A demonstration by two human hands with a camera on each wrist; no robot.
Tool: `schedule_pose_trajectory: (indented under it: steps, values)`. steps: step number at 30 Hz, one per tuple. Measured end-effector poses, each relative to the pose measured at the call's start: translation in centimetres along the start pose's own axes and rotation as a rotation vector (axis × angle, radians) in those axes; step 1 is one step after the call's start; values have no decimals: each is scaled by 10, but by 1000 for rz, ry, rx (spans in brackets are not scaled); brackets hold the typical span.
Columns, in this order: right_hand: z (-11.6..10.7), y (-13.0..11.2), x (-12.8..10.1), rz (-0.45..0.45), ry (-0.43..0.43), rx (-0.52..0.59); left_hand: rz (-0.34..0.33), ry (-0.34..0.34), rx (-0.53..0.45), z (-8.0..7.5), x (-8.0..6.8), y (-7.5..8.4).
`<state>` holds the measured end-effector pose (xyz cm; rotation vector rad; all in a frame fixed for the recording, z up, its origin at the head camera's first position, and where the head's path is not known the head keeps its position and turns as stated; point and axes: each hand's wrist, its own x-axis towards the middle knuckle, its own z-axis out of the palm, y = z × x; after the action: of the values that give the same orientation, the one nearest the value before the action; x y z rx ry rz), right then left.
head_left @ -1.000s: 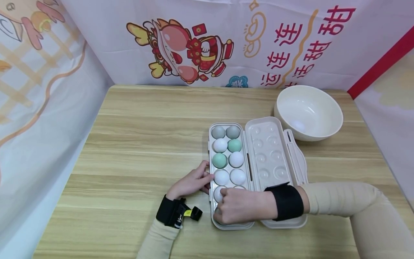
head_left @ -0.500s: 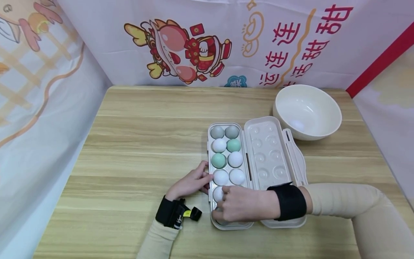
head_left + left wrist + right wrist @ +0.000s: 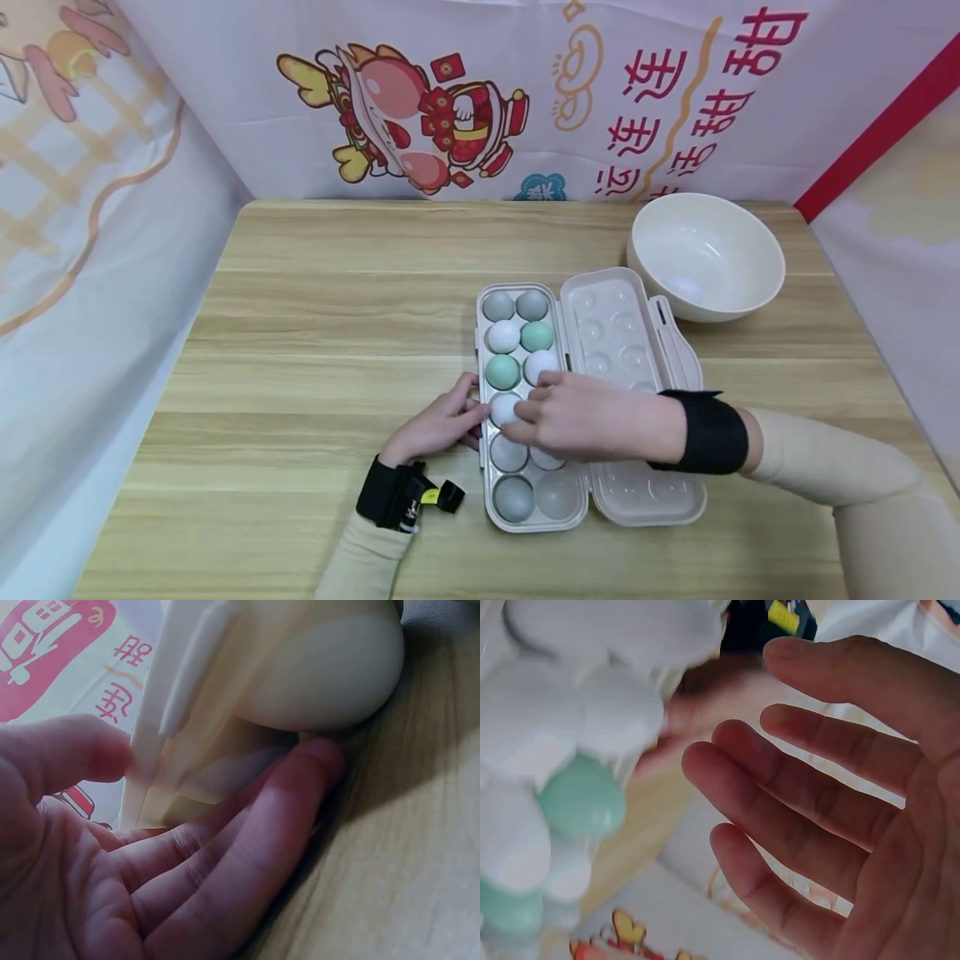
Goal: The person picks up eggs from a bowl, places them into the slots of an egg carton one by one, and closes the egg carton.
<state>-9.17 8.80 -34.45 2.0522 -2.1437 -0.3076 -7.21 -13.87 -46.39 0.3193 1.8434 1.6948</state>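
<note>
Right hand [image 3: 581, 421] moved toward middle of egg carton [image 3: 536, 525] | loosely spread, holding nothing | left hand [image 3: 431, 425] grips its edge

Egg carton [image 3: 651, 504], mid-frame: smooth plastic, slight sheen. Eggs [image 3: 502, 372]: smooth, matt. Bowl [image 3: 723, 250], upper right: glossy, plastic-looking. Table [image 3: 337, 333]: wood-grain, smooth. Backdrop [image 3: 243, 92], top: creased cloth.
</note>
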Motion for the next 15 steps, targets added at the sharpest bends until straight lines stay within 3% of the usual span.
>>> schedule_pose_trajectory:
  steps: [6,15]
  values:
    - [-11,32,-17,153,40,115,11,-3,-10,0,-1,-2]
    - [-22,74,-47,366,13,247,-5,4,4,1,0,0]
